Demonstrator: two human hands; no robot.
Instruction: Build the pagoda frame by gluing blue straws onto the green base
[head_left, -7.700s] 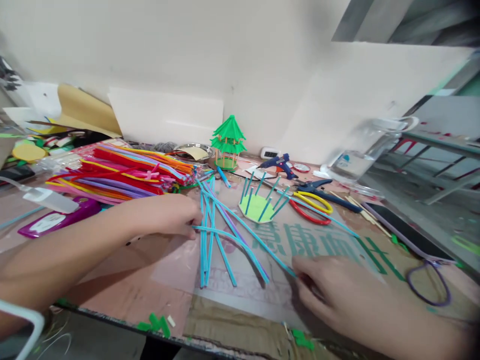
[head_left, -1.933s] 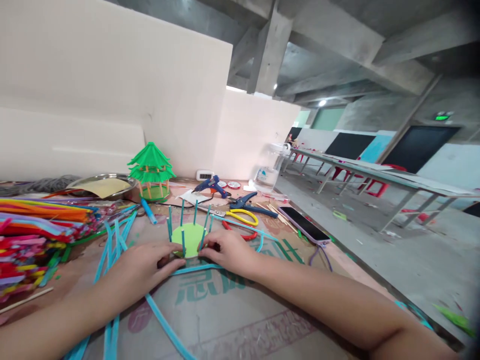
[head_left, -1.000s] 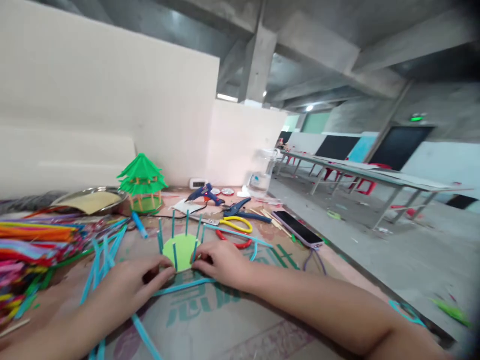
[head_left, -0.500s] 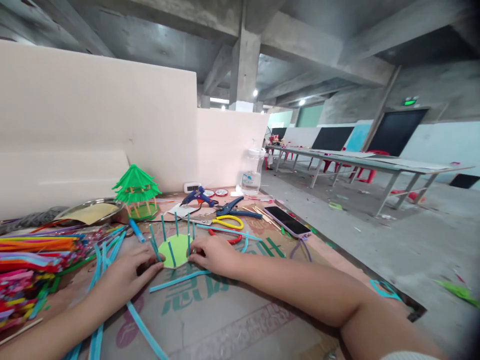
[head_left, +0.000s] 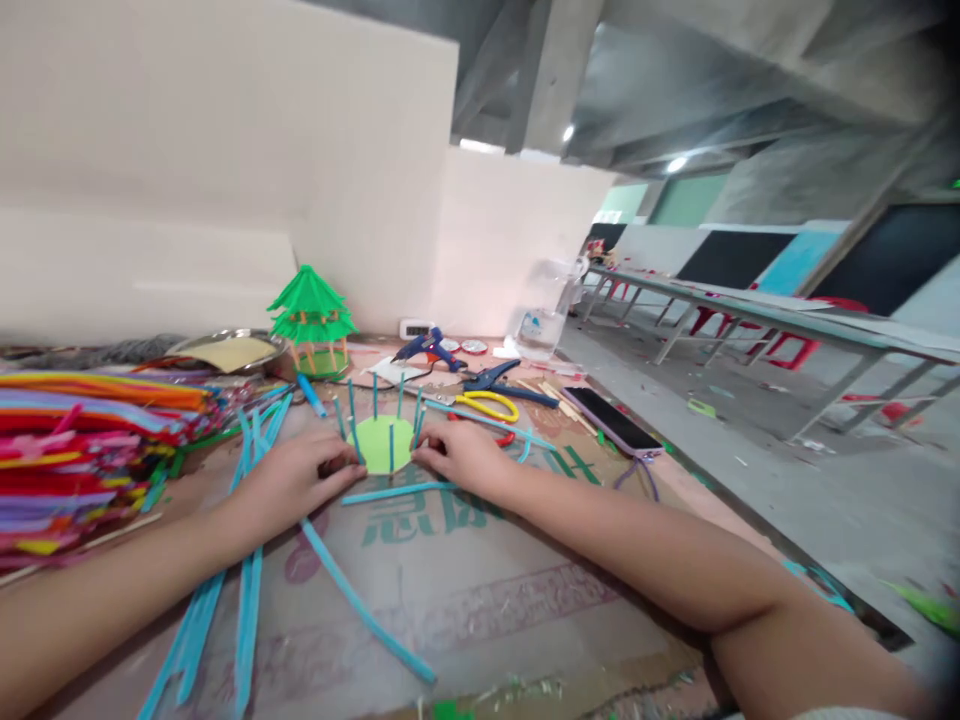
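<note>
1. Left hand (head_left: 311, 472) and right hand (head_left: 463, 455) pinch opposite edges of the green base (head_left: 373, 446).
2. It rests between them on the table (head_left: 694, 492).
3. Steady it lightly (bumped upright sticks (head_left: 391, 446) could tilt).

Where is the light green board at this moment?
In the head view, the light green board sits left of centre, between the left hand and right hand, just behind a blue strip.

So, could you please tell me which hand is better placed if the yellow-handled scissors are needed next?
The right hand, most likely: the scissors lie just beyond it, whereas the left hand is on the opposite side of the green base from them.
</note>
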